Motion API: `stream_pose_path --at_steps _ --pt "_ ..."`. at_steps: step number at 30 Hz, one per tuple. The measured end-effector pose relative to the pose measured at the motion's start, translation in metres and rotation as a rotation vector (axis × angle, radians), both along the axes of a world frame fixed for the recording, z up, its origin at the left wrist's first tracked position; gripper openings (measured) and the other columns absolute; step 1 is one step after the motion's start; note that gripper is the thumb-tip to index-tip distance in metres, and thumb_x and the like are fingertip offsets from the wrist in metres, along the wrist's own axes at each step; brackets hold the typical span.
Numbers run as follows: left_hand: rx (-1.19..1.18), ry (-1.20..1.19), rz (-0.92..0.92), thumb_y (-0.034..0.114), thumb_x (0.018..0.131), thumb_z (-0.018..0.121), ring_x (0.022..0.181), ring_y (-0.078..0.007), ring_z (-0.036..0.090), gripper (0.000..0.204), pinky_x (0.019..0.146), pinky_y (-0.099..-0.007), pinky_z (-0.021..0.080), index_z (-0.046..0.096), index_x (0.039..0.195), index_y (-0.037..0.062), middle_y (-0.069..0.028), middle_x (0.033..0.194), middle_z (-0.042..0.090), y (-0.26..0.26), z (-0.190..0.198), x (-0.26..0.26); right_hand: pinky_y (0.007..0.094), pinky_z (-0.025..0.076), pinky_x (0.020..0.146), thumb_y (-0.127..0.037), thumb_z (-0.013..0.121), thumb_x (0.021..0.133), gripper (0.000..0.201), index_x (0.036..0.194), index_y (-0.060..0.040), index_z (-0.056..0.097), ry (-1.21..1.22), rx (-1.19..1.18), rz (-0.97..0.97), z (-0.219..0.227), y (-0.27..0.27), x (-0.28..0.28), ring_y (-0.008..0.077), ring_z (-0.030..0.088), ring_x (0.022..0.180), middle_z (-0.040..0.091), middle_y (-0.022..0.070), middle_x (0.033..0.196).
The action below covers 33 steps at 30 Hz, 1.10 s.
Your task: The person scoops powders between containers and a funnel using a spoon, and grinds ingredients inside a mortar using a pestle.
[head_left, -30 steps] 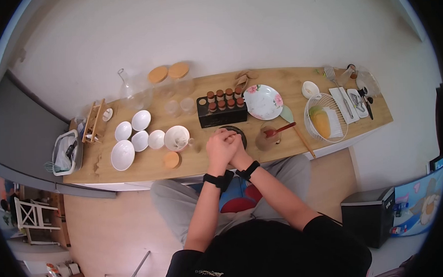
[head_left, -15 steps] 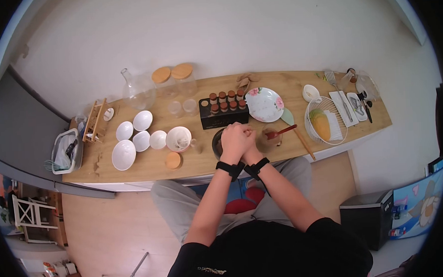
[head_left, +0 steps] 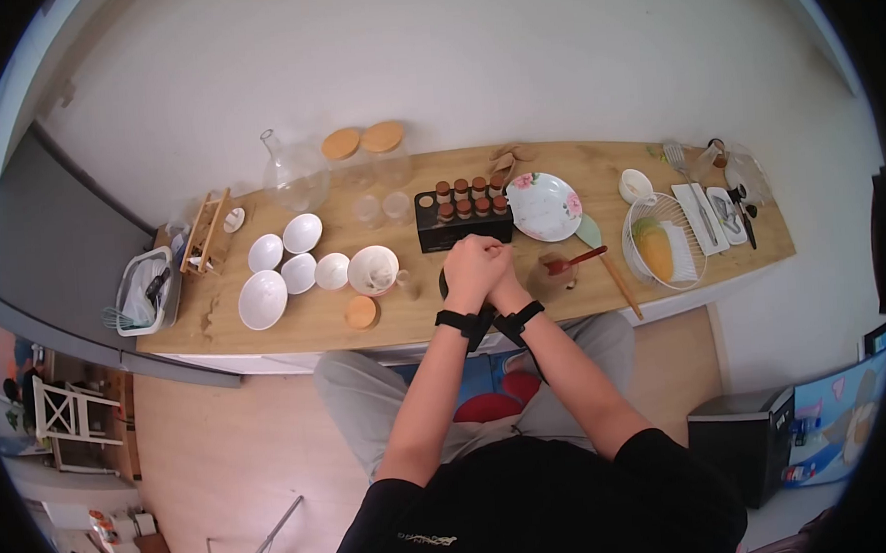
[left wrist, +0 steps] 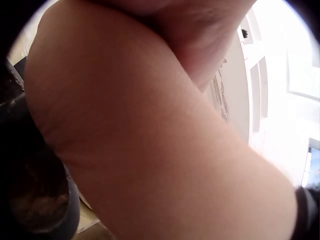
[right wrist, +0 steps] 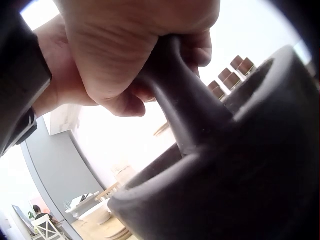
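A dark mortar (right wrist: 260,175) stands near the counter's front edge, mostly covered by the hands in the head view. A smooth dark pestle (right wrist: 187,107) leans in it against the rim. My left hand (head_left: 473,271) and right hand (head_left: 507,286) are clasped together over the mortar, fingers curled round the pestle's upper part. Where one hand's fingers end and the other's begin is partly hidden. Brownish matter (left wrist: 42,200) shows inside the mortar in the left wrist view, dim and unclear.
Behind the hands stands a black rack (head_left: 451,234) of red-capped jars. A floral plate (head_left: 545,208), red-handled tool (head_left: 577,260) and wire basket (head_left: 666,277) lie rightward. White bowls (head_left: 263,300) and a wooden lid (head_left: 362,313) are leftward; glass jars (head_left: 390,164) stand behind.
The clasped hands have shifted rightward across the mortar; its rim showed to their right a second ago and shows to their left now. The head view has also shifted slightly.
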<state>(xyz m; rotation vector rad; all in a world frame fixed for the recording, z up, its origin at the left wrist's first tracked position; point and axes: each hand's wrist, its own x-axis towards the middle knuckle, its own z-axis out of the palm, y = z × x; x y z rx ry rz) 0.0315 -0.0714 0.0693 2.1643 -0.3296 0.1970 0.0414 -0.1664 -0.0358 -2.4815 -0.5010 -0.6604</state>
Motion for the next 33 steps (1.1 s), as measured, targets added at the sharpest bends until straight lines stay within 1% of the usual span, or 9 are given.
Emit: stream_pose_path --at_steps 6,9,11,12,21,24,28,31,33 --pt "0.091 -0.135 -0.03 0.028 0.073 0.072 0.087 -0.0318 0.066 0.023 0.077 -0.0413 0.054 0.076 0.084 0.0092 -0.0127 0.088 0.07 -0.001 -0.008 -0.024 0.0446 0.049 0.076 -0.022 0.069 0.073 0.022 0.085 -0.0046 0.065 0.012 0.014 -0.005 -0.014 -0.003 -0.038 0.0333 0.063 0.09 0.067 0.015 0.09" --pt "-0.062 -0.21 0.039 0.027 0.072 0.072 0.082 -0.0333 0.066 0.021 0.074 -0.0418 0.054 0.075 0.08 0.0079 -0.0124 0.084 0.069 0.02 -0.013 -0.029 0.0447 0.049 0.076 -0.022 0.068 0.073 0.022 0.086 -0.0048 0.065 0.018 0.032 0.005 -0.014 0.016 -0.031 0.0335 0.063 0.09 0.067 0.0151 0.09" --pt "-0.207 -0.016 0.068 0.028 0.073 0.073 0.08 -0.0342 0.067 0.023 0.072 -0.0403 0.054 0.075 0.082 0.0063 -0.0118 0.085 0.069 0.034 -0.014 -0.027 0.0447 0.049 0.076 -0.022 0.068 0.073 0.022 0.086 -0.0048 0.065 0.021 0.047 0.01 -0.008 0.032 -0.022 0.0335 0.063 0.09 0.067 0.0152 0.09" --pt "-0.213 -0.031 0.076 0.028 0.076 0.073 0.078 -0.0312 0.069 0.025 0.073 -0.0349 0.054 0.075 0.085 0.0047 -0.0147 0.084 0.071 0.039 -0.015 -0.022 0.0447 0.049 0.076 -0.023 0.068 0.074 0.022 0.086 -0.0049 0.065 0.02 0.054 0.014 -0.006 0.034 -0.016 0.0336 0.063 0.09 0.067 0.0152 0.09" --pt "-0.074 0.149 0.021 0.035 0.075 0.07 0.08 -0.0334 0.068 0.03 0.074 -0.0395 0.055 0.076 0.085 0.0068 -0.0173 0.084 0.071 0.014 0.006 0.007 0.0447 0.049 0.076 -0.023 0.067 0.075 0.022 0.087 -0.0052 0.065 0.02 0.056 0.0 0.005 0.007 0.008 0.0339 0.063 0.09 0.067 0.0156 0.091" --pt "0.036 -0.063 0.008 0.031 0.072 0.071 0.086 -0.0336 0.066 0.026 0.078 -0.0421 0.053 0.076 0.082 0.0076 -0.0124 0.088 0.07 0.003 -0.003 -0.009 0.0447 0.049 0.076 -0.023 0.067 0.075 0.022 0.087 -0.0053 0.065 0.033 0.057 -0.009 -0.004 -0.001 -0.013 0.0341 0.063 0.09 0.067 0.0157 0.091" --pt "-0.017 -0.247 0.029 0.028 0.072 0.072 0.081 -0.0337 0.065 0.021 0.073 -0.0425 0.053 0.076 0.081 0.0093 -0.0103 0.084 0.068 0.011 -0.014 -0.033 0.0447 0.049 0.076 -0.024 0.067 0.076 0.022 0.088 -0.0054 0.065 0.049 0.068 -0.017 -0.017 0.002 -0.046 0.0342 0.063 0.09 0.067 0.0158 0.091" --pt "-0.159 -0.026 0.069 0.029 0.073 0.073 0.081 -0.0329 0.066 0.023 0.072 -0.0409 0.054 0.075 0.081 0.0076 -0.0106 0.085 0.068 0.026 -0.009 -0.034 0.0447 0.049 0.076 -0.024 0.067 0.076 0.022 0.088 -0.0056 0.065 0.06 0.086 -0.006 -0.011 0.02 -0.031 0.0343 0.063 0.09 0.067 0.0159 0.091" --pt "-0.164 -0.017 0.061 0.03 0.074 0.073 0.081 -0.0333 0.067 0.025 0.072 -0.04 0.054 0.075 0.083 0.0072 -0.0128 0.087 0.07 0.035 -0.016 -0.018 0.0447 0.049 0.076 -0.024 0.066 0.077 0.022 0.088 -0.0056 0.065 0.056 0.097 0.006 -0.004 0.027 -0.018 0.0344 0.063 0.09 0.067 0.016 0.091"
